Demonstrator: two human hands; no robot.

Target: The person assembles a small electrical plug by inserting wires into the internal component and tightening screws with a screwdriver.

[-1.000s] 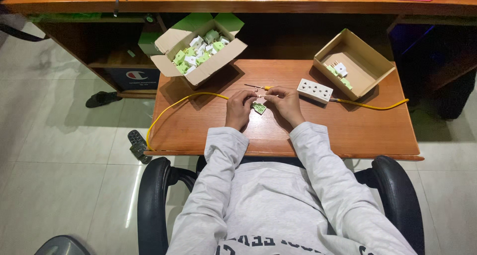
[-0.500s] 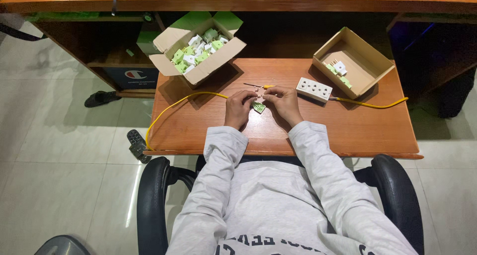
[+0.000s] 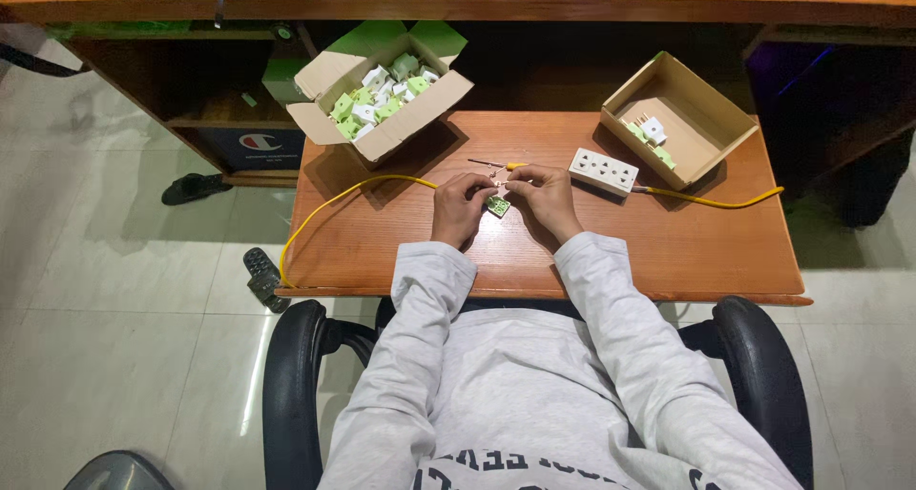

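Head view: left hand (image 3: 460, 207) and right hand (image 3: 546, 196) both pinch small green plug (image 3: 497, 206) at table (image 3: 611, 251) centre. Full box (image 3: 382, 97) at 11 o'clock, few finished in box (image 3: 679, 118) at 1 o'clock; judged early.

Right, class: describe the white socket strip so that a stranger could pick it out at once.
Start at the small wooden table and find the nearly empty cardboard box at its far right. The white socket strip lies flat just left of that box, beyond the right hand. It alone is a long white block trailing a yellow cable.
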